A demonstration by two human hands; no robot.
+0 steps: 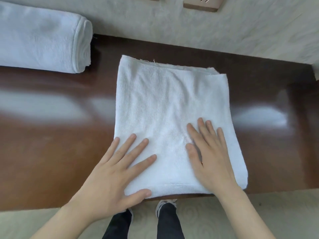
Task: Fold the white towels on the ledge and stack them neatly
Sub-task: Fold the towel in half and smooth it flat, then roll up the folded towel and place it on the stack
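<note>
Both hands flat on towel [172, 118], palms down on its near end, close to ledge [51, 152] front edge. Left hand [114, 171]: fingers spread, straight, thumb lying along near hem at left corner. Right hand [210, 156]: fingers straight, fairly close together, pressing nearer the right side. Nothing pinched or gripped.

Towel lies mostly beyond the fingertips, long axis running away from the body twd the wall; far edge shows stacked layers, so already folded at least once. Probably smoothing before next fold. Both hands about equally near; far edge well beyond either set of fingertips, so a reach fwd needed to bring it back over.

Count: hands 2; towels 2, i.e. 1 under the hands and 1 folded towel [43, 38] well off to the left, beyond left fingertips.
</note>
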